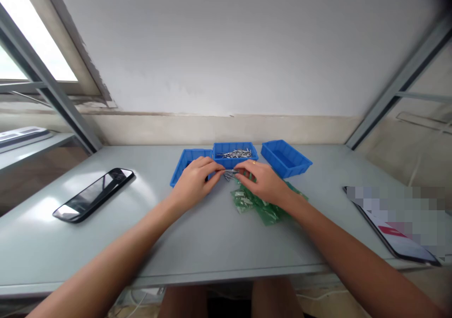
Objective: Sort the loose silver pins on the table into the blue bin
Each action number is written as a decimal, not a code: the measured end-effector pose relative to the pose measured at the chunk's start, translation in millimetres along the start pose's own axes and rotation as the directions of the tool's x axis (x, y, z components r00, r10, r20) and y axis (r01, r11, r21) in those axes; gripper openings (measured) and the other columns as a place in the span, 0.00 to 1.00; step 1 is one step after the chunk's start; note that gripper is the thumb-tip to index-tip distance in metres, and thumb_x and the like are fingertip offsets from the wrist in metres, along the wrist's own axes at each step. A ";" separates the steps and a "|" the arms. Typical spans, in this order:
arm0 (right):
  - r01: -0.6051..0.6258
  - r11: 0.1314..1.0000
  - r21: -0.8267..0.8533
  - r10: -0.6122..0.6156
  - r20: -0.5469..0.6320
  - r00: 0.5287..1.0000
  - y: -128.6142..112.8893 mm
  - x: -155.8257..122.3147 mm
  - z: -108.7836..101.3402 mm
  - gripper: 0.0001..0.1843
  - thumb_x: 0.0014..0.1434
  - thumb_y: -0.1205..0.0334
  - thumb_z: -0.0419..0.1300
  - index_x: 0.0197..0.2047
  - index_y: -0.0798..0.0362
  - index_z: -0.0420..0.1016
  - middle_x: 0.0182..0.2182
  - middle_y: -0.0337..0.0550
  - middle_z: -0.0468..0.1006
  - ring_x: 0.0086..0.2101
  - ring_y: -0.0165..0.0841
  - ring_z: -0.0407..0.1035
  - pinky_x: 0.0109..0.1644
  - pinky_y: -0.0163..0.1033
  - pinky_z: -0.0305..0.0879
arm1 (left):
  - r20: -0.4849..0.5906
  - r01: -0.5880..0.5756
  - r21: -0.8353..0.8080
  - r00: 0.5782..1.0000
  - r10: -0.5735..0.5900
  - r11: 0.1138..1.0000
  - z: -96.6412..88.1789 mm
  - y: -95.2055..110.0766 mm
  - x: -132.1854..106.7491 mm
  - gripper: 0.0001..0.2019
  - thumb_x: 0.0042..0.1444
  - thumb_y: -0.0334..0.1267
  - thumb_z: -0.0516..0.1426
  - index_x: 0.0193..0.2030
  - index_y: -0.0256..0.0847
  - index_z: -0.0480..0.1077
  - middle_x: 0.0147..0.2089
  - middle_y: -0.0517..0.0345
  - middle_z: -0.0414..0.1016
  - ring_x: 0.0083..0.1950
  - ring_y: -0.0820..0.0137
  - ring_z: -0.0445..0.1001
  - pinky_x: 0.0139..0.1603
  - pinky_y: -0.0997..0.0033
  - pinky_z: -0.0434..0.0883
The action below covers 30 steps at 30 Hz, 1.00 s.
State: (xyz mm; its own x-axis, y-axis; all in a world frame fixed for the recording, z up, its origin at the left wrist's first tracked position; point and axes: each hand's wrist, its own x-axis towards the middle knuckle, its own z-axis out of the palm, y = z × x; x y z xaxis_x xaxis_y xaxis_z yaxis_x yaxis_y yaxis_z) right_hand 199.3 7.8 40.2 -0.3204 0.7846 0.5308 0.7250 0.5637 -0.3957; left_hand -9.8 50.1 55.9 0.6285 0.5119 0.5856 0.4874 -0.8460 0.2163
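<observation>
My left hand (197, 179) and my right hand (264, 181) meet over the table, fingertips pinched at opposite ends of a thin silvery metal rod (229, 170). Several similar small metal pieces (230, 176) lie on the table just below it. Behind the hands, a blue tray (224, 161) contains a heap of slim metal pieces (236, 153). Another blue tray (181, 160) is partly covered by my left hand, so its contents are mostly hidden. Under my right hand and wrist lie green plastic bags (270, 214) with small pale labels or pieces showing.
A third blue tray (296, 169) stands angled at the back right. A dark phone-like device (92, 198) lies at the left, and a tablet (391, 231) at the right edge. Metal frame posts (399, 85) rise at both sides before the wall (229, 50).
</observation>
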 end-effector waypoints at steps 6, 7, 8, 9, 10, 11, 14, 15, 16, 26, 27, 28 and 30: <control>0.052 0.991 0.120 -0.060 0.065 0.996 -1.2 -0.5 -2.8 0.08 0.60 0.59 0.53 0.42 0.51 0.67 0.37 0.42 0.72 0.33 0.30 0.67 0.38 0.36 0.65 | -0.008 0.007 -0.001 1.000 -0.007 1.000 0.1 -1.3 1.0 0.10 0.61 0.38 0.50 0.38 0.39 0.72 0.35 0.55 0.72 0.39 0.68 0.69 0.44 0.65 0.66; 0.062 0.989 0.134 -0.073 0.076 0.994 -0.9 -0.6 -3.0 0.07 0.60 0.60 0.53 0.41 0.51 0.68 0.37 0.42 0.71 0.33 0.30 0.67 0.39 0.36 0.64 | -0.012 0.010 -0.001 1.000 -0.010 1.000 0.3 -1.7 1.0 0.10 0.61 0.38 0.50 0.38 0.39 0.72 0.34 0.55 0.72 0.39 0.68 0.69 0.44 0.65 0.66; 0.070 0.986 0.150 -0.083 0.080 0.993 -0.7 -0.5 -3.4 0.07 0.60 0.60 0.53 0.41 0.51 0.68 0.37 0.42 0.71 0.33 0.29 0.67 0.39 0.36 0.64 | -0.013 0.010 -0.002 1.000 -0.010 1.000 0.6 -2.1 0.8 0.10 0.61 0.38 0.50 0.38 0.39 0.71 0.34 0.55 0.72 0.39 0.68 0.68 0.44 0.65 0.66; 0.076 0.983 0.165 -0.090 0.080 0.993 -0.5 -0.3 -3.9 0.07 0.60 0.60 0.53 0.40 0.51 0.69 0.37 0.41 0.71 0.33 0.29 0.67 0.39 0.36 0.64 | -0.011 0.010 -0.004 1.000 -0.011 1.000 0.9 -2.4 0.6 0.10 0.61 0.38 0.50 0.38 0.39 0.71 0.34 0.55 0.72 0.38 0.68 0.68 0.44 0.65 0.66; 0.079 0.981 0.178 -0.095 0.079 0.992 -0.3 0.0 -4.7 0.07 0.60 0.60 0.53 0.40 0.51 0.69 0.37 0.41 0.71 0.33 0.28 0.67 0.39 0.35 0.64 | -0.007 0.014 -0.003 1.000 -0.014 1.000 1.2 -2.5 0.3 0.10 0.61 0.39 0.50 0.38 0.40 0.71 0.34 0.56 0.72 0.38 0.68 0.68 0.44 0.65 0.66; 0.078 0.979 0.188 -0.094 0.074 0.993 -0.3 0.5 -5.9 0.07 0.60 0.60 0.53 0.39 0.52 0.69 0.36 0.41 0.72 0.33 0.28 0.67 0.38 0.35 0.64 | -0.002 0.023 0.000 1.000 -0.023 1.000 1.4 -2.6 0.0 0.10 0.61 0.39 0.50 0.39 0.40 0.71 0.34 0.56 0.72 0.39 0.68 0.69 0.44 0.65 0.66; 0.048 0.982 0.181 -0.061 0.064 0.996 1.0 2.0 -10.2 0.06 0.59 0.62 0.53 0.36 0.52 0.70 0.33 0.40 0.73 0.31 0.28 0.67 0.36 0.35 0.64 | 0.006 0.077 0.015 0.997 -0.077 0.997 1.8 -2.0 -0.7 0.10 0.60 0.40 0.51 0.44 0.39 0.69 0.36 0.55 0.72 0.40 0.66 0.69 0.44 0.64 0.67; 0.031 0.987 0.161 -0.041 0.062 0.997 2.5 2.4 -11.2 0.06 0.59 0.62 0.53 0.34 0.52 0.71 0.31 0.40 0.73 0.30 0.28 0.66 0.36 0.35 0.64 | 0.009 0.094 0.019 0.996 -0.094 0.995 1.8 -1.7 -0.9 0.11 0.60 0.39 0.52 0.46 0.39 0.68 0.36 0.55 0.72 0.41 0.66 0.69 0.44 0.64 0.67; 0.010 0.991 0.131 -0.018 0.057 0.998 4.7 2.8 -11.7 0.06 0.58 0.63 0.54 0.33 0.53 0.71 0.30 0.39 0.73 0.30 0.28 0.66 0.35 0.35 0.63 | 0.015 0.104 0.023 0.994 -0.104 0.994 1.7 -1.4 -0.9 0.12 0.60 0.39 0.52 0.48 0.39 0.67 0.37 0.55 0.72 0.41 0.66 0.69 0.44 0.64 0.67; -0.181 0.962 -0.205 0.149 -0.163 0.975 41.0 2.7 -0.2 0.23 0.57 0.59 0.54 0.57 0.52 0.64 0.55 0.52 0.64 0.54 0.44 0.60 0.56 0.50 0.58 | 0.121 0.031 0.088 0.992 -0.041 0.996 0.7 0.9 -0.4 0.10 0.60 0.37 0.49 0.44 0.39 0.69 0.39 0.53 0.72 0.40 0.65 0.67 0.44 0.63 0.66; -0.188 0.960 -0.209 0.153 -0.175 0.973 39.3 2.8 -1.4 0.21 0.58 0.60 0.53 0.54 0.52 0.66 0.53 0.51 0.67 0.54 0.42 0.61 0.56 0.49 0.59 | 0.129 0.032 0.097 0.991 -0.045 0.995 0.6 0.6 -0.4 0.11 0.60 0.37 0.49 0.44 0.39 0.69 0.39 0.53 0.72 0.40 0.65 0.67 0.43 0.63 0.66; -0.187 0.961 -0.206 0.154 -0.170 0.973 36.2 2.9 -2.9 0.17 0.59 0.61 0.52 0.51 0.52 0.68 0.50 0.49 0.69 0.52 0.41 0.63 0.55 0.47 0.60 | 0.138 0.033 0.105 0.989 -0.048 0.994 0.7 0.2 -0.5 0.11 0.60 0.37 0.49 0.44 0.39 0.69 0.39 0.53 0.72 0.40 0.65 0.67 0.43 0.64 0.66; -0.169 0.965 -0.200 0.151 -0.101 0.983 28.1 2.6 -5.9 0.13 0.60 0.61 0.51 0.46 0.52 0.71 0.43 0.46 0.73 0.48 0.38 0.66 0.52 0.43 0.62 | 0.157 0.033 0.115 0.986 -0.051 0.993 1.1 -0.7 -0.8 0.11 0.60 0.37 0.49 0.44 0.39 0.69 0.39 0.54 0.72 0.40 0.66 0.67 0.43 0.64 0.65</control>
State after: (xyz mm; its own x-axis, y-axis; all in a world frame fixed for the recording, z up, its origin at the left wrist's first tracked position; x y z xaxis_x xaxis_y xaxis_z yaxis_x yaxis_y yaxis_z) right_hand 222.4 24.2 34.9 -0.1441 0.8305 0.5380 0.8757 0.3603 -0.3216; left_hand -10.0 50.4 54.4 0.6901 0.5716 0.4438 0.5744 -0.8057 0.1446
